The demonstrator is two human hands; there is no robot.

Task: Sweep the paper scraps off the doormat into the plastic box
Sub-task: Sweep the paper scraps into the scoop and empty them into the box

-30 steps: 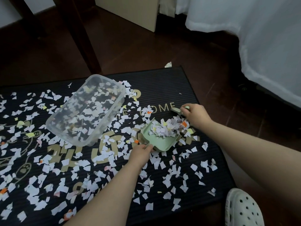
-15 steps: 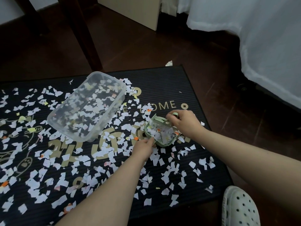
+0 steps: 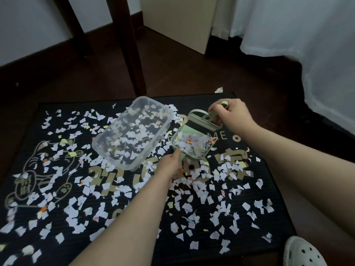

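1. One ribbed black doormat (image 3: 184, 100) lies littered with torn paper scraps (image 3: 203, 191).
2. Clear, round-cornered plastic box (image 3: 111, 160) sits far-left on it, holding scraps.
3. Pale green dustpan (image 3: 182, 129), heaped with scraps, is just right of the box; the left hand (image 3: 170, 166) curls its fingers round the handle.
4. Right hand (image 3: 232, 114) pinches the dark-bristled brush (image 3: 199, 124) at the pan's far edge.

Dark wooden floor (image 3: 192, 73), chair legs (image 3: 132, 45), white curtain (image 3: 297, 35).
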